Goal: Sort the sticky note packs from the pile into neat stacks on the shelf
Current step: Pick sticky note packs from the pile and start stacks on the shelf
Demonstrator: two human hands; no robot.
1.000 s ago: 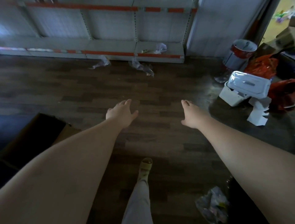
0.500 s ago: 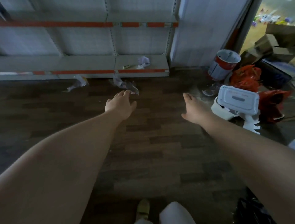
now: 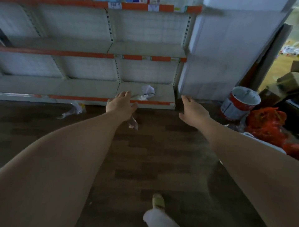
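Note:
A white shelf unit with orange edge strips stands ahead, its boards mostly bare. My left hand stretches forward with relaxed fingers and holds nothing; it lies in front of the bottom shelf's edge. My right hand is also extended, fingers loose and empty, a little to the right of the shelf's end. No sticky note packs show clearly; the top shelf edge carries small blurred labels or packs. Crumpled white wrapping lies on the bottom shelf.
Clear plastic wrappers lie on the dark wood floor by the shelf. A red and white bucket and orange-red bags crowd the right side. My foot steps forward below. A white wall panel flanks the shelf.
The view has tilted up and moved closer to the shelves; upper shelves now show. Both hands stay open and empty, now reaching as far as the bottom shelf's edge.

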